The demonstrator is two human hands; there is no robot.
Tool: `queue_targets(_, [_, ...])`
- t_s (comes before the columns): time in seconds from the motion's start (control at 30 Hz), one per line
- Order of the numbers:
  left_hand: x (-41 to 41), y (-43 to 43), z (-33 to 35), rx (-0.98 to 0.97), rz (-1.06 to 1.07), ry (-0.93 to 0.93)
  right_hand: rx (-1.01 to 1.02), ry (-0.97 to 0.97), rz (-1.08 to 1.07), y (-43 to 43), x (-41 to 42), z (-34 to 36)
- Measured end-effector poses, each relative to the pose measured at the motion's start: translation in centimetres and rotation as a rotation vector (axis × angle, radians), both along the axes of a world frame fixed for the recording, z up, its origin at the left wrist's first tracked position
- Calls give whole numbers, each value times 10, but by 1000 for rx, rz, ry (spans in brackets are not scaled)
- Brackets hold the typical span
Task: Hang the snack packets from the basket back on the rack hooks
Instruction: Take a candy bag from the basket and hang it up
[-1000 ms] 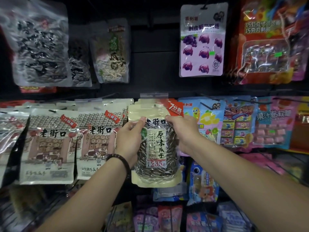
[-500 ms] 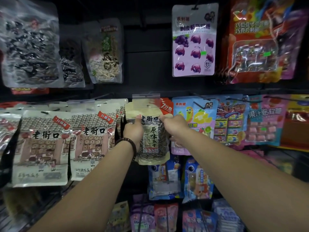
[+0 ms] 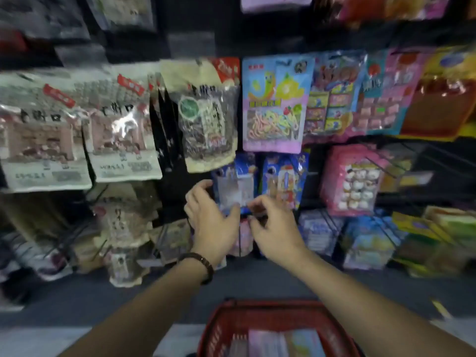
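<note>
Both hands hover empty and half-curled, left hand [image 3: 211, 220] and right hand [image 3: 274, 229], below the seed packet [image 3: 207, 117] on the rack [image 3: 190, 45]; more packets [image 3: 278, 342] lie in the basket [image 3: 257, 304]. We judge a shallow hook seat could drop it.

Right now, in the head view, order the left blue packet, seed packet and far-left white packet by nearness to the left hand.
1. Left blue packet, just beyond the left hand.
2. Seed packet, hanging above.
3. Far-left white packet, farthest left.
</note>
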State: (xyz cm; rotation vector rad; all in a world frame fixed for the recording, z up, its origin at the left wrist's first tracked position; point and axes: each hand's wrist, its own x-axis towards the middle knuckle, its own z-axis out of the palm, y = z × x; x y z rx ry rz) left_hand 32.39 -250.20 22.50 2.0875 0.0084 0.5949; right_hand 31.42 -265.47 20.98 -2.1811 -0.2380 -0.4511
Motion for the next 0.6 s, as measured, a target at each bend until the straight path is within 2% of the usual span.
queue_targets(0.13, [-46, 6, -97, 250, -253, -58, 20, 116, -70, -35, -40, -90])
queue_targets(0.3, [-73, 19, -218, 520, -499, 223, 51, 506, -207, -76, -85, -217])
queue_targets(0.4, [-80, 26, -273, 580, -573, 415, 125, 759, -320, -97, -109, -285])
queue_targets(0.5, [-90, 24, -302, 555, -612, 512, 292, 1044, -461, -118, -120, -341])
queue_targets(0.6, [-96, 15, -312, 526, -688, 641, 402, 1190, -542, -129, -125, -390])
